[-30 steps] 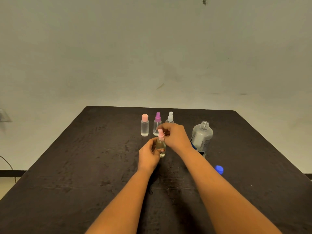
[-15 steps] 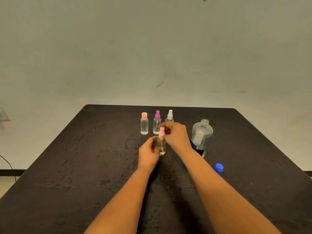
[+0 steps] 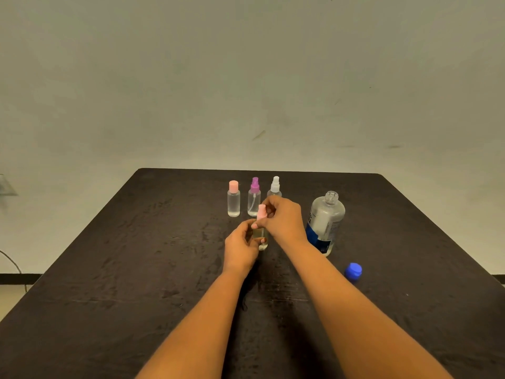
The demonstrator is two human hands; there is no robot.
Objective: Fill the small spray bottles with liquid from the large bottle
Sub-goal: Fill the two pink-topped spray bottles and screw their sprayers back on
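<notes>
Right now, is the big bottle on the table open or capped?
Open. The large bottle stands upright with its threaded neck bare; a blue cap lies on the table nearby.

This is a plain indoor room used as a simple work spot; what kind of building it belongs to cannot be told. A dark table with a scuffed matte top faces a bare, pale, stained wall at 12 o'clock. At 9 o'clock a grey wall plate shows. At 8 o'clock a thin cable hangs above a dark skirting strip and pale floor. Small spray bottles and a large bottle stand on the table.
</notes>
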